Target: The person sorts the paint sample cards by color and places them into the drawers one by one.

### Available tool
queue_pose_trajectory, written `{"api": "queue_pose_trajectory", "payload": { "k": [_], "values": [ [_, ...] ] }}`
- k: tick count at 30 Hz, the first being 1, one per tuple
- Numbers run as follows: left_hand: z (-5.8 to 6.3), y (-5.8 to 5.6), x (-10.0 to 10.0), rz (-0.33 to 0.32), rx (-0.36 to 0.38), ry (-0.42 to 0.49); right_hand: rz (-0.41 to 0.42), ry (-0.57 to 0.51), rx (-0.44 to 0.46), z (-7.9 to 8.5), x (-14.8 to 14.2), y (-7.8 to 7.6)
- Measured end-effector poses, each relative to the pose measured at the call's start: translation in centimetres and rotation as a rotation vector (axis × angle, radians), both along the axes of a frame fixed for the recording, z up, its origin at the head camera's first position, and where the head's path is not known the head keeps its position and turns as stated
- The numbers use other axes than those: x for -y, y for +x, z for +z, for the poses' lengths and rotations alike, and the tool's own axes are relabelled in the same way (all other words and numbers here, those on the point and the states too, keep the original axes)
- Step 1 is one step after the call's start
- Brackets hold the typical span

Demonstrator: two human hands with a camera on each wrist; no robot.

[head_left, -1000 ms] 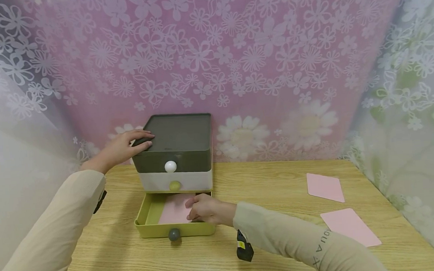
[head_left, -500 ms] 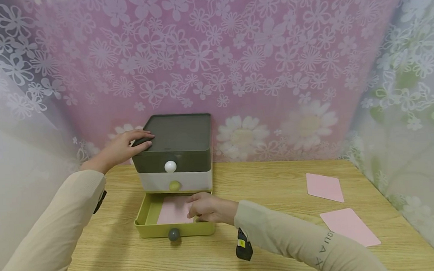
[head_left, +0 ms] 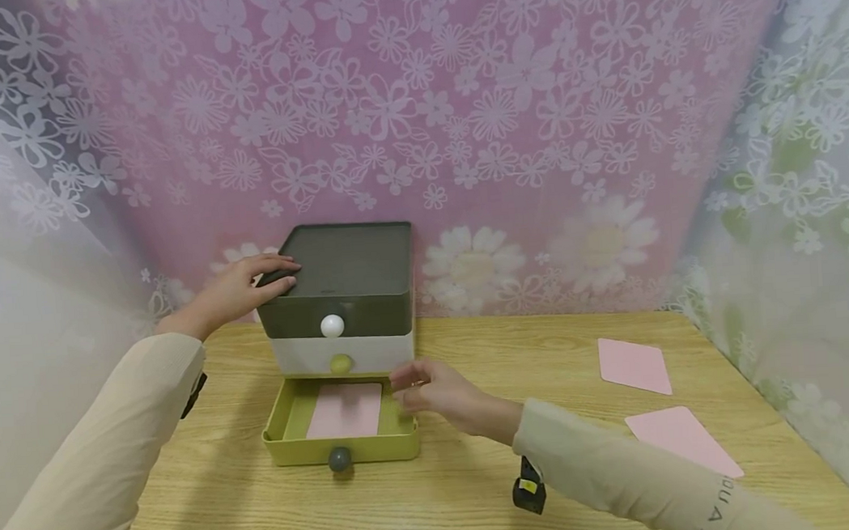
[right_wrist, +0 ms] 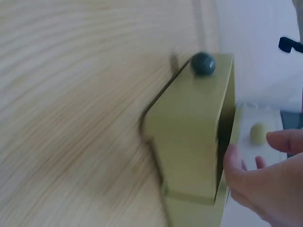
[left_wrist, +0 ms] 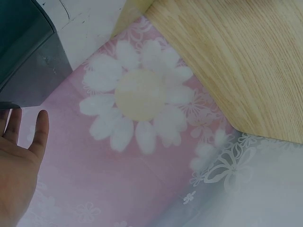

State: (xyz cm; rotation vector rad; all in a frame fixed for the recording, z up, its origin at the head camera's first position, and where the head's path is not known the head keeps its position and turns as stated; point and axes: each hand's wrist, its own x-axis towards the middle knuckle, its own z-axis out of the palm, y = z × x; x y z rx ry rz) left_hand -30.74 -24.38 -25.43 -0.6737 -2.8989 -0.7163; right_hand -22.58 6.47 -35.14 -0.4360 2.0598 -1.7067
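A small three-tier drawer box stands at the back of the table, its dark grey top tier (head_left: pixel 351 261) over a white middle drawer (head_left: pixel 295 356). The green bottom drawer (head_left: pixel 297 453) is pulled out, and a pink card (head_left: pixel 346 412) lies flat inside it. My left hand (head_left: pixel 232 291) rests on the left edge of the grey top, fingers over the rim; the left wrist view shows the same hand (left_wrist: pixel 21 161) at the grey corner. By the drawer's right wall hovers my right hand (head_left: pixel 443 393), fingers loosely bent with nothing between them. It looks slightly blurred.
Two more pink cards lie on the table to the right, one farther back (head_left: pixel 633 366) and one nearer (head_left: pixel 687 442), partly behind the right sleeve (head_left: pixel 612 464). A floral curtain (head_left: pixel 460 133) hangs behind the wooden table (head_left: pixel 439 499).
My right hand has let go of the pink card, leaving it flat in the drawer, and has moved right to the drawer's side wall. My left hand has stayed put.
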Motion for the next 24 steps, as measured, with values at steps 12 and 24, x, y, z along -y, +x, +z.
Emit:
{"api": "queue_pose_trajectory", "payload": {
  "k": [12, 24],
  "values": [
    [0.0, 0.1, 0.0, 0.000, -0.005, 0.003, 0.010, 0.145, -0.150, -2.1, -11.8, -1.9],
    [0.1, 0.1, 0.0, 0.002, -0.002, -0.011, 0.044, 0.336, -0.223, -3.2, -24.5, -3.3]
  ]
}}
